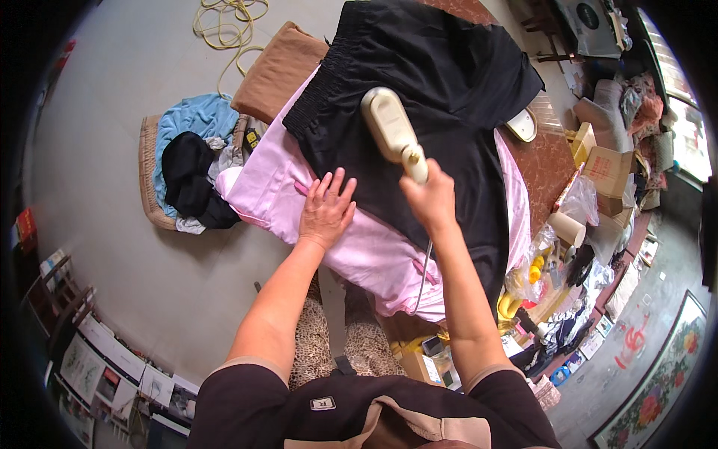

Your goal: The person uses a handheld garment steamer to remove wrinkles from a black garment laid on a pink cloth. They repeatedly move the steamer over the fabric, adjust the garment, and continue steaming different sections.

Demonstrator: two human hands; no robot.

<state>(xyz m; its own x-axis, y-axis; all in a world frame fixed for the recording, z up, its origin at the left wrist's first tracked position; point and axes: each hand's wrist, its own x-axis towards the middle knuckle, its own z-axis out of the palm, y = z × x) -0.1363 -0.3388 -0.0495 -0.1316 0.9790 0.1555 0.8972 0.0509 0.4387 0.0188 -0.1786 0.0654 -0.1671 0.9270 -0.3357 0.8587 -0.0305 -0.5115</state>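
Black trousers or shorts with a gathered elastic waistband [449, 73] lie spread over a pink cloth [269, 191] on a table. My right hand [433, 196] grips the handle of a cream handheld steamer or iron [391, 124], whose head rests on or just over the black fabric; contact there cannot be told. A thin cord hangs down from below my right hand. My left hand [327, 212] is flat with its fingers apart, on the pink cloth at the black garment's lower edge. Under the garments' far left side shows a folded brown cloth [280, 70].
A wicker basket [150, 174] holding blue and black clothes stands at the left. Yellow cord [224, 39] lies looped on the floor behind. On the right, a cream object [523, 124], a cardboard box [610, 174], a paper roll [566, 229] and plastic bags crowd the reddish tabletop and beyond.
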